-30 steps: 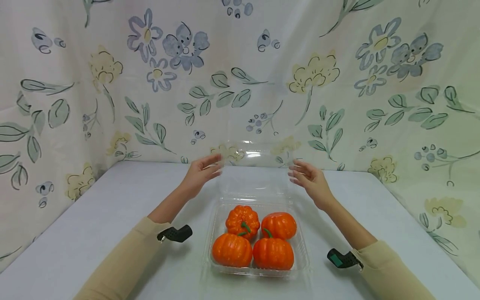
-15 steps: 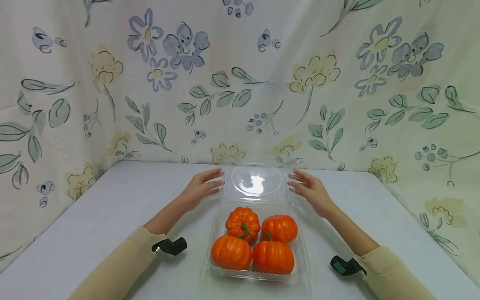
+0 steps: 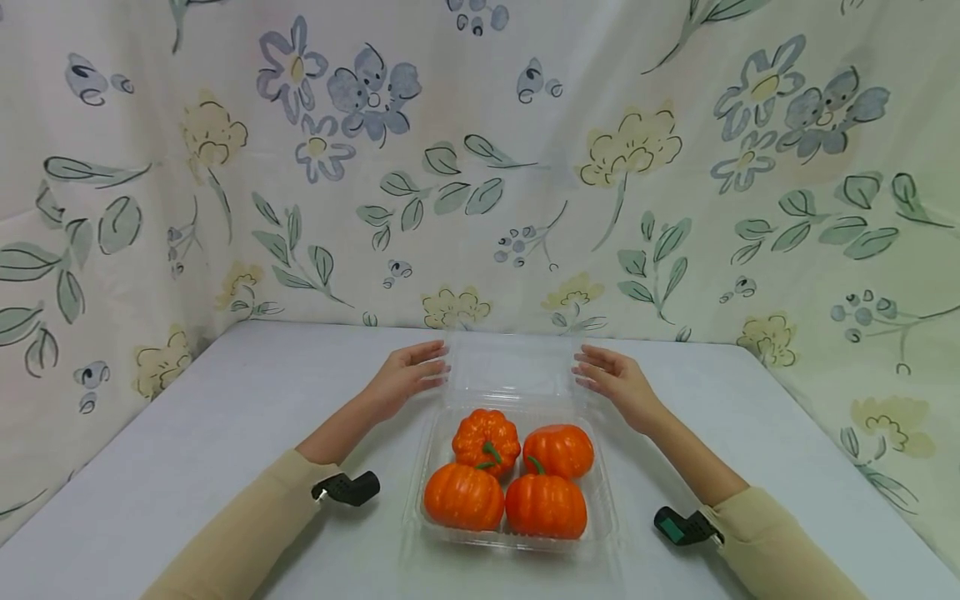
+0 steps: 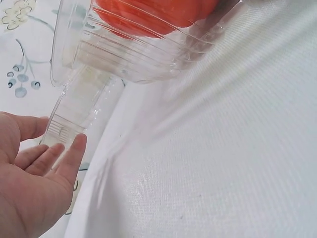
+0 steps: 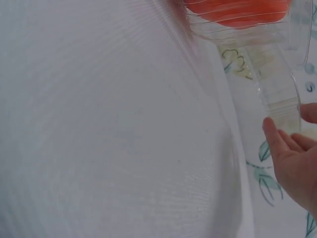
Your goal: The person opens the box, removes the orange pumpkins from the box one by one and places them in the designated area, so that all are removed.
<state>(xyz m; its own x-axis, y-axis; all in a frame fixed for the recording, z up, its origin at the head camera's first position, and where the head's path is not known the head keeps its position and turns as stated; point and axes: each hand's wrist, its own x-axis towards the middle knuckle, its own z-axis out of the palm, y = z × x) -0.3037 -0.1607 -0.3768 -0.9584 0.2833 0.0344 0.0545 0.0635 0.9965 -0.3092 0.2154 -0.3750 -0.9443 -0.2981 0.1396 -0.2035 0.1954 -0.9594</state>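
Note:
A clear plastic clamshell container [image 3: 420, 517] stands on the table with several small orange pumpkins [image 3: 546, 507] in its base, one of them [image 3: 486, 442] at the back left with a green stem upward. Its clear lid [image 3: 513, 362] leans back from the far edge. My left hand [image 3: 405, 379] holds the lid's left end; in the left wrist view, the thumb is at the rim and the fingertips [image 4: 78, 141] at the opposite edge. My right hand [image 3: 618, 383] holds the right end likewise, its index fingertip [image 5: 268, 122] against the lid in the right wrist view.
A white cloth covers the table [image 3: 262, 375]. Behind and at both sides hangs a curtain [image 3: 525, 167] printed with flowers and leaves. Black wrist devices [image 3: 347, 489] sit over beige sleeves [image 3: 247, 533].
The lid has tipped down and back from a more upright stance. Both hands have come down a little with it, staying at its ends. The pumpkins have stayed in place.

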